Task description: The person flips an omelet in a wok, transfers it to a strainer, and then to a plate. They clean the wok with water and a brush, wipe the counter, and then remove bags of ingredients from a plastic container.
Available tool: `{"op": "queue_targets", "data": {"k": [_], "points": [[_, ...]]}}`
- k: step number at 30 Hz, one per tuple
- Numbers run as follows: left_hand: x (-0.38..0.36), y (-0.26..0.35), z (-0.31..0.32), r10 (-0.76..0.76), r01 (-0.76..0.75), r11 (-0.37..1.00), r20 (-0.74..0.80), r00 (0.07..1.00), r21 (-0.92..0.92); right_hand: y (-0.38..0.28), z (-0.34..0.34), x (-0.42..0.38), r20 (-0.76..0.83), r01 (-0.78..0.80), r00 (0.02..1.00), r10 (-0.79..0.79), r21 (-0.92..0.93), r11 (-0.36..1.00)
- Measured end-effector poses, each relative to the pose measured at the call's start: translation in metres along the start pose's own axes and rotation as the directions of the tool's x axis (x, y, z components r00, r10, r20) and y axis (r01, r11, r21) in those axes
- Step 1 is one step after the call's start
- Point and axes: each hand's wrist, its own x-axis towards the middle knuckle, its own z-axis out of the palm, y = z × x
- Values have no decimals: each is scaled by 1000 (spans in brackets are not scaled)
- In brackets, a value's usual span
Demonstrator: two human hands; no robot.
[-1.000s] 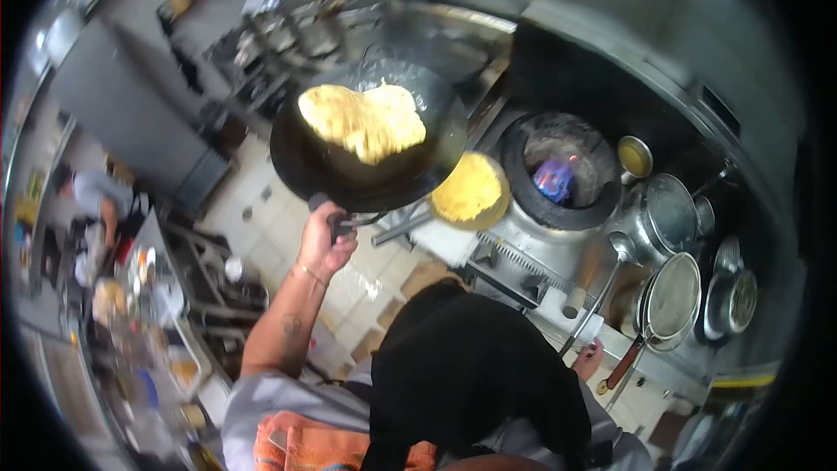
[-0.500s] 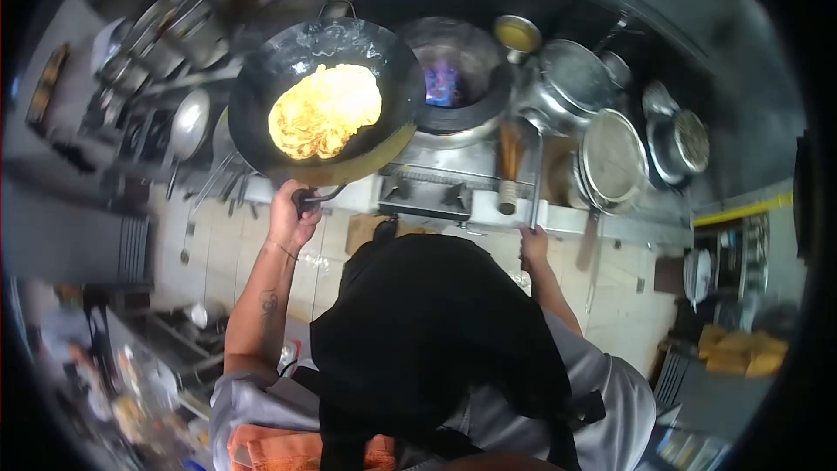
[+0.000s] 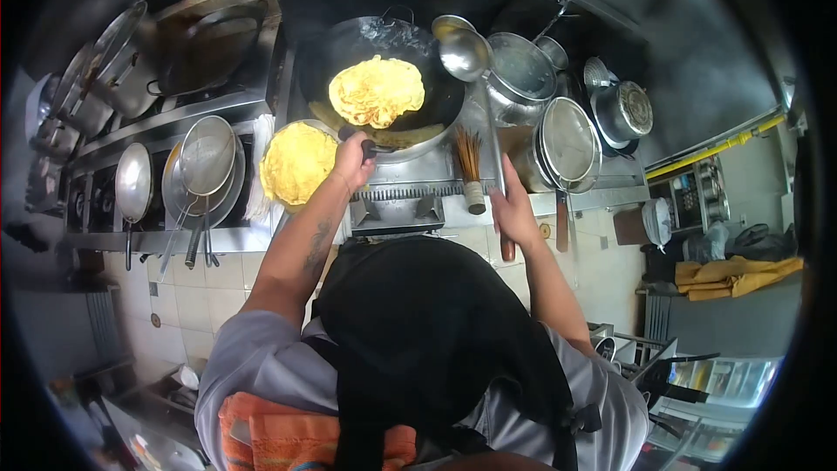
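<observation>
My left hand (image 3: 350, 164) is closed on the handle of a black wok (image 3: 327, 70), which sits over the burner. Inside it lies a round yellow omelette (image 3: 377, 92) with browned patches. My right hand (image 3: 516, 212) grips the long handle of a ladle (image 3: 465, 54), whose metal bowl is raised at the wok's right rim. A second cooked egg round (image 3: 299, 164) lies just left of my left forearm; it covers most of what it rests on.
A bristle brush (image 3: 471, 166) stands right of the burner. Further right are strainers (image 3: 571, 139) and pots (image 3: 623, 112). On the left stove are a strainer (image 3: 207, 155), a large metal spoon (image 3: 133, 181) and another wok (image 3: 209, 51). A white cloth (image 3: 261, 166) hangs beside the egg round.
The wok has moved from left of the burner onto it, hiding the flame. My right hand has raised the ladle's bowl toward the wok. The second egg round has come into sight.
</observation>
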Motion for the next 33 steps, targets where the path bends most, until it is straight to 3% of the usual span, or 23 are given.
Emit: {"op": "queue_targets", "data": {"k": [2, 3, 5, 8, 9, 11, 14, 15, 18, 19, 20, 22, 24, 26, 27, 30, 31, 32, 33], "points": [[35, -3, 2, -3, 3, 1000, 2, 1000, -7, -21, 6, 38, 186, -98, 980, 76, 109, 989], [38, -1, 7, -20, 20, 1000, 1, 1000, -23, -24, 14, 57, 178, -104, 980, 84, 104, 989], [47, -5, 10, -56, 56, 998, -12, 998, -25, -14, 38, 95, 359, -249, 928, 101, 394, 885], [50, -4, 13, -86, 86, 996, -8, 996, -23, -3, 76, 133, 463, -364, 872, 158, 399, 842], [50, -4, 16, -71, 71, 997, -18, 997, -5, -5, 80, 141, 461, -360, 873, 157, 395, 845], [46, -3, 17, -59, 60, 998, -52, 997, 31, -15, 90, 145, 400, -285, 897, 187, 200, 937], [45, -3, 17, -45, 48, 998, -78, 996, 38, -19, 97, 160, 288, -235, 945, 153, 277, 932], [46, -3, 17, -52, 55, 998, -75, 996, 36, -20, 96, 168, 352, -313, 919, 176, 382, 870], [50, -8, 13, -77, 77, 997, -34, 996, 7, -11, 101, 192, 460, -371, 863, 208, 297, 880], [48, -6, 13, -88, 89, 996, -35, 996, 23, -23, 109, 184, 351, -329, 903, 247, 199, 923], [45, 0, 16, -94, 96, 995, -37, 995, 36, -27, 108, 180, 352, -325, 904, 243, 196, 925], [41, 3, 18, -97, 101, 993, -68, 993, 55, -27, 111, 170, 392, -298, 907, 152, 344, 891], [44, -1, 17, -86, 88, 995, -55, 995, 45, -24, 112, 164, 422, -374, 887, 188, 416, 829], [48, -4, 16, -99, 101, 994, -55, 994, 41, -27, 114, 159, 437, -437, 854, 281, 311, 844], [50, -3, 15, -99, 101, 994, -53, 994, 33, -25, 114, 156, 372, -314, 901, 223, 207, 927], [42, 0, 16, -81, 84, 994, -40, 996, 67, -34, 89, 127, 289, -227, 942, 168, 182, 957], [44, 0, 15, -82, 84, 994, -42, 996, 66, -27, 80, 123, 377, -207, 922, 90, 282, 937], [46, 0, 14, -83, 86, 995, -54, 995, 53, -20, 78, 123, 375, -210, 922, 94, 283, 936], [47, -3, 15, -90, 92, 995, -63, 994, 40, -13, 75, 123, 425, -329, 887, 181, 306, 893]]}}
